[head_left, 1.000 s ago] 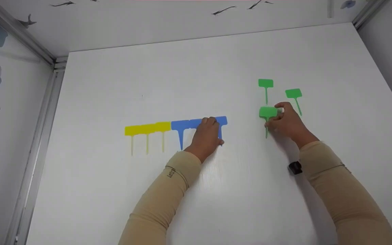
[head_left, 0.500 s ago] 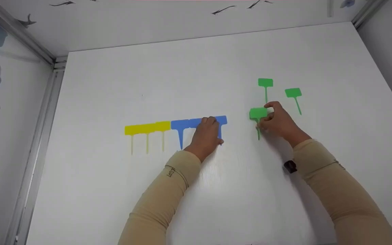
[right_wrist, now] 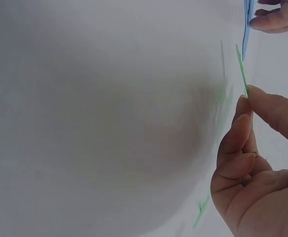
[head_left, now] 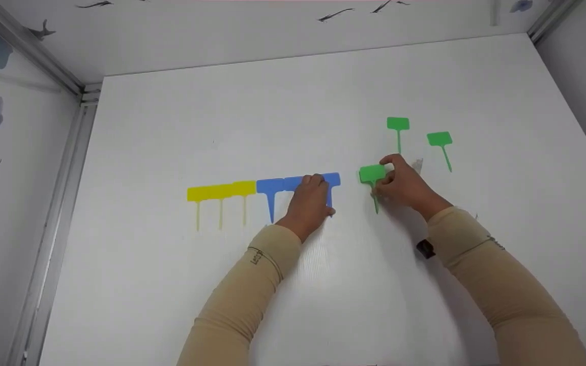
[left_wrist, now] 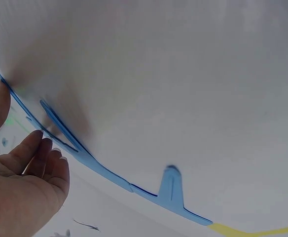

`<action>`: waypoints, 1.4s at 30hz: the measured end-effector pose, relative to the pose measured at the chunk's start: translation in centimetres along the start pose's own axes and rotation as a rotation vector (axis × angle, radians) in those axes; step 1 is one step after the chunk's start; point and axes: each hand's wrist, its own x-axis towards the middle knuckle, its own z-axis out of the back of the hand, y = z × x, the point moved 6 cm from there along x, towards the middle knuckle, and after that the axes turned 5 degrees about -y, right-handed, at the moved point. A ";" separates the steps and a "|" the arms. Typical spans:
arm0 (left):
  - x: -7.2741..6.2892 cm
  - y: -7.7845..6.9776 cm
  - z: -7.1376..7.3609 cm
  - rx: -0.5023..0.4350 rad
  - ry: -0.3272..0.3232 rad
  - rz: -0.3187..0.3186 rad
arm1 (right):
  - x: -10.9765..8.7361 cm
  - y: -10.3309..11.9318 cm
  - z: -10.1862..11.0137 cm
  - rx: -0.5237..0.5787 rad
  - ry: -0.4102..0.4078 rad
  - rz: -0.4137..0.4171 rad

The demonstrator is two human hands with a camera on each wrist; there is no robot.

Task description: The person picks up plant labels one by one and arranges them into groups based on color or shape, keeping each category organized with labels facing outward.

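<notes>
Three yellow plant labels (head_left: 221,192) and several T-shaped blue plant labels (head_left: 271,187) lie with their heads in one row on the white table. My left hand (head_left: 309,206) rests over the right part of the blue row, hiding some of it. In the left wrist view its thumb and fingertips touch the blue labels from above, without a clear pinch. To the right, my right hand (head_left: 405,183) pinches a green plant label (head_left: 372,174) by the right side of its head, between thumb and fingers. The stem of that label points down toward me.
Behind the right hand lie a green label (head_left: 398,123) and another tilted green label (head_left: 439,138). A white table (head_left: 171,295) bears everything, with a patterned wall (head_left: 252,28) along its far edge and a metal frame post (head_left: 64,203) at the left.
My right hand has moved left with the green label, closer to the blue row. The left hand has stayed on the blue labels.
</notes>
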 end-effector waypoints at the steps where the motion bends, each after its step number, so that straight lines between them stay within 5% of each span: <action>1: 0.0 0.0 0.0 -0.003 0.000 0.001 | 0.0 0.1 -0.1 0.001 0.001 -0.002; 20: 0.0 -0.2 0.2 0.068 -0.023 -0.024 | 0.2 1.2 -1.5 -0.031 0.025 0.049; 42: 0.0 0.0 0.0 -0.001 -0.007 0.009 | 0.6 2.1 -2.7 -0.042 0.032 0.050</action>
